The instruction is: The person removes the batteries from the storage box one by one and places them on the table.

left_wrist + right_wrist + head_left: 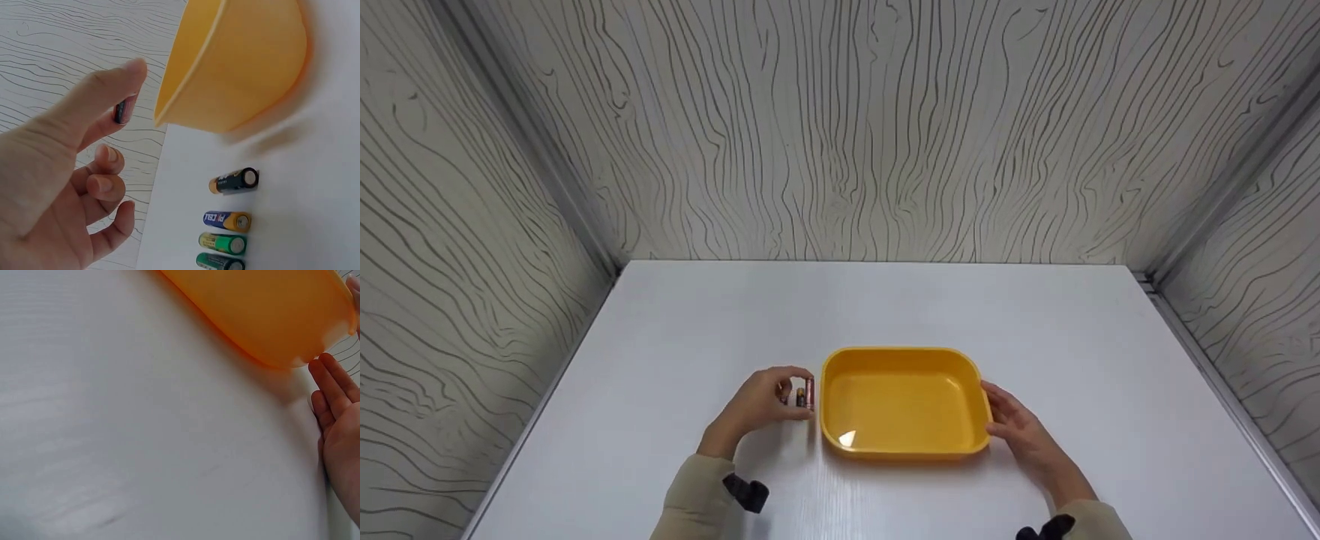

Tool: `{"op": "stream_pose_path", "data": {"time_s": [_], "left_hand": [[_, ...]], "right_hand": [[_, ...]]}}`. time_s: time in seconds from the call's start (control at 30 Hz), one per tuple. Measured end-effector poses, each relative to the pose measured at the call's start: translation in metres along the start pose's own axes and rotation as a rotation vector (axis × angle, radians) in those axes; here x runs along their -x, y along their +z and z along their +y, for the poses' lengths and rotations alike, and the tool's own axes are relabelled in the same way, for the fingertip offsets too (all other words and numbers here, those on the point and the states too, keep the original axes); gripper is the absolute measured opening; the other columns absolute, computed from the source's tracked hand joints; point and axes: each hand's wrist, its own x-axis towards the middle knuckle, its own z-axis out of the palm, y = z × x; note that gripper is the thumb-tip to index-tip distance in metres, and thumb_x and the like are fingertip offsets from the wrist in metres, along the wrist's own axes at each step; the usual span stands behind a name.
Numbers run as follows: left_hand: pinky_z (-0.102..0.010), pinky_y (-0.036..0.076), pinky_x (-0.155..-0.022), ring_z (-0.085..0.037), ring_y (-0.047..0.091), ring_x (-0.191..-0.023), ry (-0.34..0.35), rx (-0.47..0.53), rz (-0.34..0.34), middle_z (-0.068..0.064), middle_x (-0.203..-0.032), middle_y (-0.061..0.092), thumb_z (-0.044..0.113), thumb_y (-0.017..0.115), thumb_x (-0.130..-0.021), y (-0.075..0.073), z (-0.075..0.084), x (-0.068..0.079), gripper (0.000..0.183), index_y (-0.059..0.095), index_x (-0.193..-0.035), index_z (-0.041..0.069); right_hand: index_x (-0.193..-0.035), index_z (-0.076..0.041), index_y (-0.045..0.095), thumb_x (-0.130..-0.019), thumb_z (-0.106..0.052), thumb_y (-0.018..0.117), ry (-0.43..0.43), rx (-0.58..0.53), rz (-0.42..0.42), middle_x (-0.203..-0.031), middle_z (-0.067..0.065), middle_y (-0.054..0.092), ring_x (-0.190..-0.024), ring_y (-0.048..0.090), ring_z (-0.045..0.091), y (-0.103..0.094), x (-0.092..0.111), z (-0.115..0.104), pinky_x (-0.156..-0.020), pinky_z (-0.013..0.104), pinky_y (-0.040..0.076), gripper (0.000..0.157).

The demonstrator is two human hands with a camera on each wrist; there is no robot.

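Observation:
A red battery (810,393) stands upright between the thumb and finger of my left hand (765,401), which pinches it beside the left wall of a yellow plastic basin (904,454). In the left wrist view the red battery (125,109) is partly covered by the thumb, and the other fingers are loosely bent. Several batteries stand on the table below that hand: a black one (236,180), a blue-and-yellow one (226,220) and green ones (223,242). My right hand (1027,435) touches the basin's right side with nearly straight fingers (332,385).
The white table (697,315) runs back to a wood-grain patterned wall (840,135). Similar panels stand at the left and right, with grey metal strips along the corners. The basin's inside (900,409) shows only its yellow floor and a bright reflection.

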Motion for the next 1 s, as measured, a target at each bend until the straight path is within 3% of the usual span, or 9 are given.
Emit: {"op": "stream_pose_path", "data": {"time_s": [0.07,0.27,0.63,1.0], "left_hand": [[-0.019,0.036,-0.059,-0.011,0.043,-0.069,-0.002,0.004,0.001,-0.023,-0.085,0.061,0.025,0.083,-0.075,0.000,-0.007,0.003,0.050,0.065,-0.120,0.012],[-0.021,0.040,-0.067,-0.014,0.046,-0.079,-0.058,0.021,0.004,-0.017,-0.094,0.063,0.026,0.083,-0.074,-0.001,-0.024,0.010,0.053,0.064,-0.121,0.012],[-0.025,0.040,-0.064,-0.015,0.047,-0.078,-0.173,0.018,0.054,-0.012,-0.089,0.060,0.019,0.083,-0.073,-0.010,-0.044,0.019,0.052,0.064,-0.121,0.014],[-0.025,0.037,-0.061,-0.014,0.044,-0.072,-0.195,0.031,0.081,-0.005,-0.078,0.055,0.014,0.083,-0.072,-0.016,-0.062,0.026,0.052,0.064,-0.121,0.012]], "right_hand": [[-0.152,-0.007,0.022,-0.096,-0.006,0.055,-0.018,-0.003,-0.011,-0.136,-0.032,0.046,-0.123,0.046,-0.018,0.000,0.000,0.000,-0.100,0.006,0.039,0.065],[-0.152,-0.008,0.022,-0.095,-0.006,0.056,-0.018,-0.006,-0.007,-0.136,-0.032,0.047,-0.124,0.046,-0.017,0.000,-0.001,0.002,-0.100,0.006,0.039,0.066],[-0.152,-0.007,0.020,-0.096,-0.006,0.055,-0.026,0.011,-0.018,-0.137,-0.032,0.045,-0.124,0.045,-0.018,-0.001,-0.001,0.001,-0.100,0.006,0.039,0.066],[-0.152,-0.007,0.021,-0.096,-0.004,0.055,-0.031,-0.003,-0.011,-0.138,-0.031,0.045,-0.125,0.045,-0.016,0.000,0.000,0.004,-0.100,0.007,0.039,0.066]]}}
